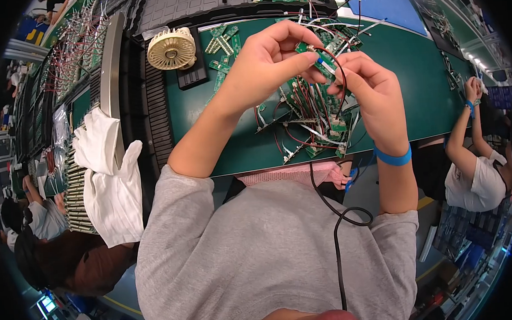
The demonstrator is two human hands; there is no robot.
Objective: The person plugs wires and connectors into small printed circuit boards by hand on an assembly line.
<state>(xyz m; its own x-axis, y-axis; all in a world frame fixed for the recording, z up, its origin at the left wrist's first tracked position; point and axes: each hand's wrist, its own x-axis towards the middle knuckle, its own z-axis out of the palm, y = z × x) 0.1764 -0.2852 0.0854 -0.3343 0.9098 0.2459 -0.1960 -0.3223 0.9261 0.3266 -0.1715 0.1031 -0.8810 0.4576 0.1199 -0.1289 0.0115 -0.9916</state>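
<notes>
L hand (279, 57): pinched on green PCB (324, 65), upper ctr of frame | R hand (371, 90): fingertips at PCB's lower R end, can't tell if clamped | wired PCB pile (318, 109) just below, on green tabletop (238, 152) | cream fan (172, 50) upper L | white gloves (117, 187) mid L | blue band (393, 156) on R wrist

The dark green surface (187, 111) has grey floor (369, 191) under its near edge. A yellow line (425, 202) crosses the floor off the near right corner; a second yellow line (122, 304) lies well off the near left corner. White lights (478, 61) glow in a row beyond the right edge, pale rails (27, 49) run beyond the left, and a lit screen (47, 304) shines far off the near left corner
</notes>
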